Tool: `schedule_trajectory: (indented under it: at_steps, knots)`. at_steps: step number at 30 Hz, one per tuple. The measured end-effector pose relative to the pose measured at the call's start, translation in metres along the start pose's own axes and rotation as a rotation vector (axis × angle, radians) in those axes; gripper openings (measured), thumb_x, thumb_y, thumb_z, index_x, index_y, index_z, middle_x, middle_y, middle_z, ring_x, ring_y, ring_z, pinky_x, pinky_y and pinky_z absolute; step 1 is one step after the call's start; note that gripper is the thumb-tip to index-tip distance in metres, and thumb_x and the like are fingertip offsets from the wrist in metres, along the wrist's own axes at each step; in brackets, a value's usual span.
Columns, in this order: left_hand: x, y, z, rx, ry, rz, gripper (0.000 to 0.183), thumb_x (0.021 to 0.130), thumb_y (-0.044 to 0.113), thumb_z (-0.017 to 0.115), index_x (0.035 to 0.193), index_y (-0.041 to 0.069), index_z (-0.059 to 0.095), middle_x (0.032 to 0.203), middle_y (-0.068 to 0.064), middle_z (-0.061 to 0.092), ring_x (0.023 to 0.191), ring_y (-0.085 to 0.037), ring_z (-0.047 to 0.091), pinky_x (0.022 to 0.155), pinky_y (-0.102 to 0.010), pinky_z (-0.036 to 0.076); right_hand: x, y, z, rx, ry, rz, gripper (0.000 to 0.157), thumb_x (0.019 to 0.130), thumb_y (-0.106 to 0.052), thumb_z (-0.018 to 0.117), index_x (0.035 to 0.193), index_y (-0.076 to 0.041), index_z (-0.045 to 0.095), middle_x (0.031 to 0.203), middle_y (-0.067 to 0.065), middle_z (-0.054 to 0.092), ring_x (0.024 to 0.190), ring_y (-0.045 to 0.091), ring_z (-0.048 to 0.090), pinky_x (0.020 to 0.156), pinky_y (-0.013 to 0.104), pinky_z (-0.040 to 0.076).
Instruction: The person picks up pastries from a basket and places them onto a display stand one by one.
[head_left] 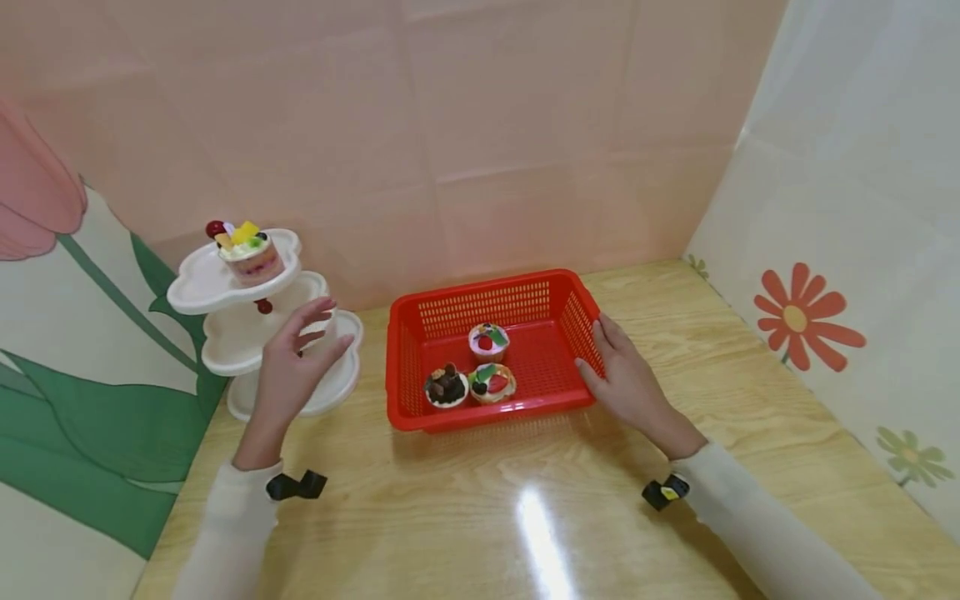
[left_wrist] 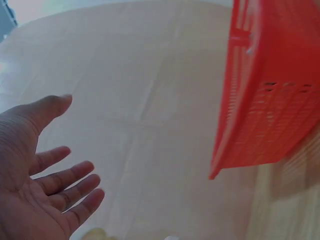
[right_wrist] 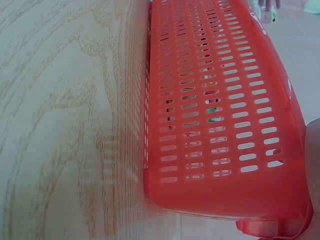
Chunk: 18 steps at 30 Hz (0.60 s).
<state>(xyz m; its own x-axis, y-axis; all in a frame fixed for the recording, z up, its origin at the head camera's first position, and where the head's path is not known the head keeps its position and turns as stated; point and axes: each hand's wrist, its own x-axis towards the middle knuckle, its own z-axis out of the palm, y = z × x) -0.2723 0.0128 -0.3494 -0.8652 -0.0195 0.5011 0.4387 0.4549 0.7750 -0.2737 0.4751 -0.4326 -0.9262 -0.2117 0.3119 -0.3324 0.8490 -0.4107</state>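
my relaxed left hand (head_left: 288, 371) hovers near the white stand (head_left: 232, 337) while my right hand (head_left: 626, 379) grips the red basket (head_left: 540, 407)'s right rim.

An upright red slotted basket (head_left: 543, 357) holds three cupcakes (head_left: 490, 343).

Red basket (right_wrist: 225, 200) on the wood-grained worktop (right_wrist: 60, 110), its slotted wall (right_wrist: 219, 82) facing the camera.
The right hand (right_wrist: 313, 170), only partly in view, touches the basket's rim (right_wrist: 287, 92) beside the near corner; pink, green and dark patches (right_wrist: 214, 110) show through the slots, too broken up to identify.
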Motion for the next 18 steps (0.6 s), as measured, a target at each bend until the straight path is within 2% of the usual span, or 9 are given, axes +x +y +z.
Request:
schedule_trajectory:
  at_steps: [1,4,9,13,18]
  knots:
    - [-0.001,-0.001,0.004,0.004,-0.035,-0.008,0.059,0.087,0.010,0.082,0.141,0.014,0.059,0.136,-0.005,0.064,0.119,-0.015,0.059,0.096,-0.022,0.050,0.000,0.000,0.000,-0.001,-0.002,0.002,0.073,0.103,-0.032,0.055,0.152,0.013,0.027,0.164,0.028,0.019,0.149,0.045,0.022,0.115,0.062,0.028]
    - [-0.004,-0.004,0.015,0.010,-0.117,-0.001,0.060,0.086,0.012,0.082,0.142,0.012,0.058,0.138,-0.005,0.062,0.124,-0.023,0.058,0.103,-0.034,0.049,-0.001,-0.001,-0.001,-0.004,-0.008,0.004,0.073,0.102,-0.032,0.056,0.152,0.013,0.027,0.163,0.028,0.020,0.149,0.045,0.022,0.115,0.063,0.029]
    - [-0.005,-0.007,0.029,0.008,-0.217,0.007,0.063,0.087,0.019,0.083,0.143,0.011,0.056,0.141,-0.008,0.059,0.129,-0.029,0.055,0.107,-0.052,0.045,-0.002,-0.001,-0.001,0.000,-0.005,0.009,0.073,0.102,-0.032,0.056,0.152,0.014,0.028,0.163,0.029,0.021,0.149,0.046,0.022,0.115,0.063,0.029]
    - [-0.009,-0.008,0.039,0.050,-0.292,-0.003,0.069,0.086,0.026,0.084,0.146,0.011,0.053,0.144,-0.010,0.057,0.129,-0.029,0.054,0.106,-0.055,0.046,-0.002,-0.001,-0.001,-0.002,0.000,0.003,0.072,0.102,-0.031,0.056,0.151,0.014,0.028,0.162,0.029,0.022,0.149,0.046,0.023,0.114,0.063,0.029]
    - [-0.012,-0.011,0.052,0.077,-0.367,-0.003,0.074,0.084,0.026,0.086,0.147,0.010,0.051,0.145,-0.013,0.056,0.128,-0.034,0.054,0.105,-0.055,0.047,0.000,-0.001,-0.001,-0.002,0.001,0.003,0.072,0.102,-0.031,0.056,0.151,0.013,0.030,0.162,0.029,0.023,0.149,0.045,0.024,0.114,0.063,0.030]
